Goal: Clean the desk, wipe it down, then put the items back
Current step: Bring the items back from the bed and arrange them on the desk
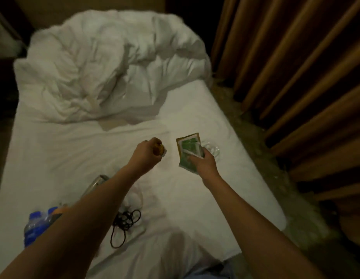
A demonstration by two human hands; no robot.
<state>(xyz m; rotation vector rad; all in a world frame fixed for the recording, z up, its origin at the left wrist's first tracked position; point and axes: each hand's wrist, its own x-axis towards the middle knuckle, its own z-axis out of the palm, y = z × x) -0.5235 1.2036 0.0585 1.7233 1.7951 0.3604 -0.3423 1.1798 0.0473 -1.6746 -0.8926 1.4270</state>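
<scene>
Now, step: clearing desk items onto the bed (pixel 195 109).
Left hand (pixel 144 156): curled around a small amber bottle (pixel 158 148), frame centre.
Right hand (pixel 203 163): pinching green packets (pixel 188 152).
Next move: probably setting both down on the sheet.
Containers: glass dish (pixel 213 149) beside the packets, contents unclear; blue-capped bottles (pixel 37 222) lower left.

White bedsheet (pixel 74 150); green-white packets (pixel 188 152); amber bottle (pixel 158 148); blue-capped bottles (pixel 37 224); black cable (pixel 124 222); brown curtain (pixel 295 67).
</scene>
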